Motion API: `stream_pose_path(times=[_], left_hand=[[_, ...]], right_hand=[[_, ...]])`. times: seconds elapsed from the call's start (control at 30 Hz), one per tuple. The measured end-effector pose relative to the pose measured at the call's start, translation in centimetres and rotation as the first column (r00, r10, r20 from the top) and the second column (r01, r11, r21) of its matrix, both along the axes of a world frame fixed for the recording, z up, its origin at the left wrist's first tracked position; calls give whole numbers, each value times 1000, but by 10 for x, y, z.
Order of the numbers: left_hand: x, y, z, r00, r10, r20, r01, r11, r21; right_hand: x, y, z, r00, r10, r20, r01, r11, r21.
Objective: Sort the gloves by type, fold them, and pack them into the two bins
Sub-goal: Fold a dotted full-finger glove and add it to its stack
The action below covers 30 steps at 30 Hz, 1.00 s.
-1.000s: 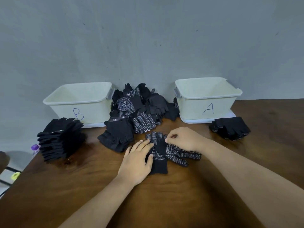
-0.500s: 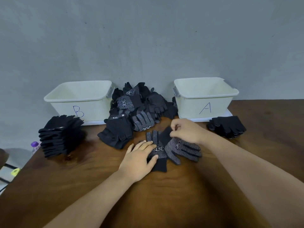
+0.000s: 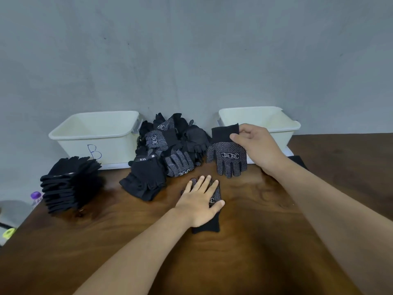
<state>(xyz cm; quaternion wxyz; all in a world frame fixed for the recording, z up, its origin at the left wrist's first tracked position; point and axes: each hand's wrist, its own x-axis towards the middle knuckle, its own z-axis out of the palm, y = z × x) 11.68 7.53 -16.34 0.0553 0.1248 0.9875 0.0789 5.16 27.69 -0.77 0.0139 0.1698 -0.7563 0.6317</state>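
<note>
Item, far left, off the table edge: a small purple-capped bottle, no part of the task. On the brown wooden table: a tall stack of folded plain black gloves, set just beside the white plastic bin marked B, whose visible inside appears bare. Between the bins: a loose heap of unsorted black gloves, dotted and plain mixed together. Centre: a black white-dotted knit glove laid flat on the table, pressed down by the left hand with fingers straight and spread. To its right: a second black white-dotted glove, lifted clear of the table, fingers hanging down, its cuff pinched between thumb and fingers of the right hand. Behind it: a second white plastic bin, also seemingly bare inside. Progress is judged early: one type is partly folded, nothing is packed, and the heap remains. The heap crowds the space before both bins.
</note>
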Motion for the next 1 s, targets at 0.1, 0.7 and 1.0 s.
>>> stream_pose_path(times=[0.1,0.7,1.0], left_hand=[[-5,11,0,1000,-24,-11,24,1000,-2],[-14,4,132,816,550,-179,-56,383,922],[-13,-8,125,821,521,-231,-6,414,910]], right_hand=[[-3,-5,0,1000,6,21,-6,1000,-30],[20,-52,-16,998,56,-21,-59,984,-167],[25,-45,-29,967,-110,-229,125,991,49]])
